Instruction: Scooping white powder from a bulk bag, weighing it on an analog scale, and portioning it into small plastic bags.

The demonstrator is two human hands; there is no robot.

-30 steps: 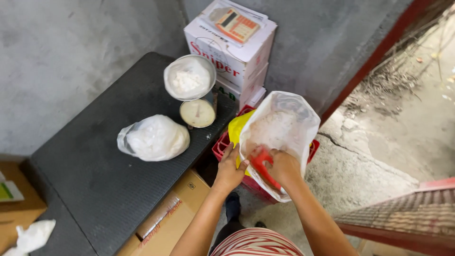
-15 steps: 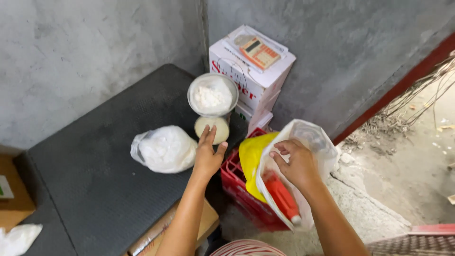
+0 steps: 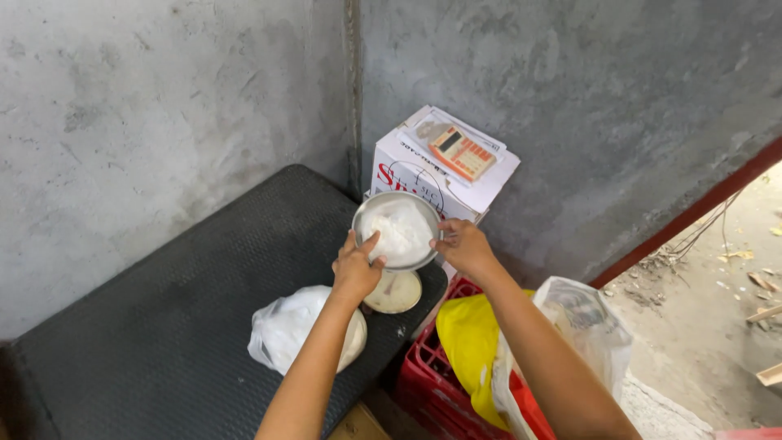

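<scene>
A round metal bowl (image 3: 366,218) with a clear bag of white powder (image 3: 403,228) in it sits on a small cream weighing scale (image 3: 399,295) on the black rubber-topped table (image 3: 187,326). My left hand (image 3: 357,265) grips the bowl's near left rim. My right hand (image 3: 463,244) holds its right rim. A tied clear bag of white powder (image 3: 281,330) lies on the table beside my left forearm.
A white cardboard box (image 3: 476,191) with a calculator (image 3: 462,152) on top stands against the concrete wall. A red crate (image 3: 428,379) holds a yellow bag (image 3: 468,350) and a large open clear bag (image 3: 586,326) at the lower right.
Both hands have left the large clear bag with the red scoop and moved up to the metal bowl on the scale, now gripping its rim on either side.
</scene>
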